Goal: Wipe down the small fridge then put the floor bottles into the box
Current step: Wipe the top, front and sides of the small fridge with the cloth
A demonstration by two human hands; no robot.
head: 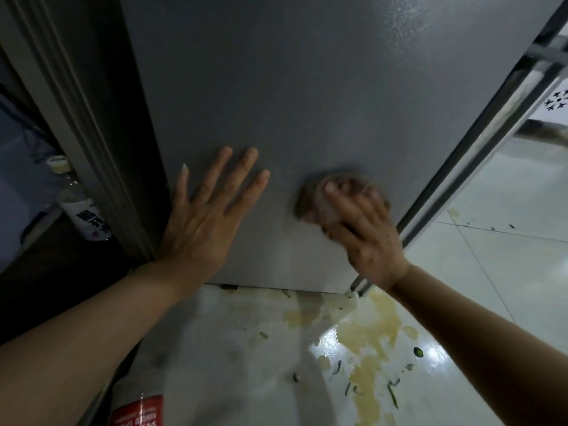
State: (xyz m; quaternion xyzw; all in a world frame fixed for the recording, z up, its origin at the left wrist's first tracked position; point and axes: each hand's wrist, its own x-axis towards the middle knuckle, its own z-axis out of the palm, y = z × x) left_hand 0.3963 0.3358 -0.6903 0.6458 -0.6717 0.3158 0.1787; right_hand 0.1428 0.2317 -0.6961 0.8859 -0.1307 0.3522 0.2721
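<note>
On the fridge [307,103] side, our left hand [206,216] lay flat, fingers straight. Our right hand [365,235] clutched a blurred cloth [310,204], mostly hidden. One bottle [83,210] sat half-hidden at left.

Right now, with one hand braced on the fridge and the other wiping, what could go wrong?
1. The yellowish spill lies on the glossy floor tiles just below the fridge; stepping there could mean a slip.
2. The red-labelled bottle lies on the floor under the left forearm and could get kicked.
3. The right hand presses the cloth low on the panel; a lower pass might smear grime from the base.
</note>
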